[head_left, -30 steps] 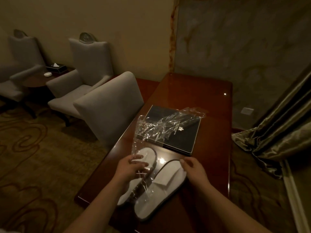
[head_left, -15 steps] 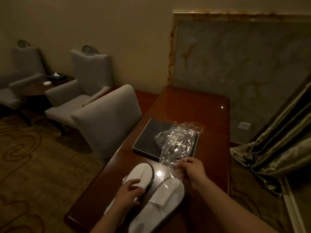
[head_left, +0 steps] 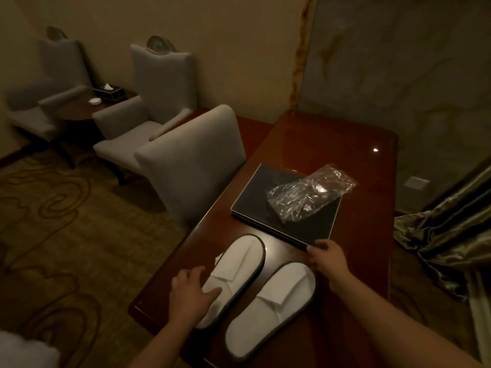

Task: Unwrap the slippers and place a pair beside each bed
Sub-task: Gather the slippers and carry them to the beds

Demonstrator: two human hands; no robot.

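Plastic wrapper (head_left: 309, 193) on black folder (head_left: 285, 208) | slippers (head_left: 271, 306) bare | left hand (head_left: 192, 293) fingers spread | right hand (head_left: 328, 257) fingers loose

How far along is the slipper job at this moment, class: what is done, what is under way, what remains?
Done: both white slippers lie bare on the wooden desk, and the empty plastic wrapper sits on the black folder. Under way: the left hand rests on the left slipper; the right hand is at the folder's near corner, holding nothing. Left: carrying the pair to a bed; no bed is in view.
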